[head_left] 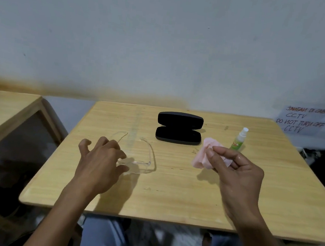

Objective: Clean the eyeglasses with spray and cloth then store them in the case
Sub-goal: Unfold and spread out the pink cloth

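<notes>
Clear-framed eyeglasses (144,161) lie on the wooden table (170,199) with their temples unfolded and pointing away from me. My left hand (100,160) is over their left side, fingers spread and touching the frame; whether it grips the frame is unclear. My right hand (236,171) pinches a crumpled pink cloth (204,154) above the table. A black glasses case (179,127) lies open at the far middle. To its right stands a small green spray bottle (239,139) with a white top.
A second wooden table (6,107) stands to the left with a gap between. A white wall runs behind. A handwritten paper sign (304,120) hangs at the far right. My knees show below the table's near edge.
</notes>
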Action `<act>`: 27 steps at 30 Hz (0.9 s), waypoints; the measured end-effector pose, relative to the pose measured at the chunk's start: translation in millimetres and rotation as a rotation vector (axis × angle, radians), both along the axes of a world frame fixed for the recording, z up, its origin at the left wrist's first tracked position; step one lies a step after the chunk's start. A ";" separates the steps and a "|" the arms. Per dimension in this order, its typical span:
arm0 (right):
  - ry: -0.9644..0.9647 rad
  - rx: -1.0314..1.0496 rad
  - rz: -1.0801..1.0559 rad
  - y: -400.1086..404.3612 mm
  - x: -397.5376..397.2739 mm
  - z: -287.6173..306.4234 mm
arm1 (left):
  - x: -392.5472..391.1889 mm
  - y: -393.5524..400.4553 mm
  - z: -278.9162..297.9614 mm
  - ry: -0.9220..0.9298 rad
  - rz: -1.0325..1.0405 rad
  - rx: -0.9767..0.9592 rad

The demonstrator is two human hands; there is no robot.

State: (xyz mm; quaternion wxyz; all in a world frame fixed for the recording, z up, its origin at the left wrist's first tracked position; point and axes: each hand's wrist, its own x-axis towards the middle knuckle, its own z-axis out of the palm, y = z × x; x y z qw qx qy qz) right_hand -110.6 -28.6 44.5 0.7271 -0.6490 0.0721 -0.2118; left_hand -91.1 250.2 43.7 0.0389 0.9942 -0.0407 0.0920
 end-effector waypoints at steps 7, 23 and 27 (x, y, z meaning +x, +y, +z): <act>0.035 0.021 0.072 10.5 1.6 -0.1 | -19.5 -46.5 22.1 -0.242 -0.130 -0.566; 0.117 0.109 0.362 1.4 -6.0 -0.3 | -19.1 -111.3 19.7 -0.142 -0.070 -1.061; 0.038 -0.148 0.336 -2.8 -5.4 1.9 | -15.7 -108.4 28.9 -0.050 -0.097 -1.142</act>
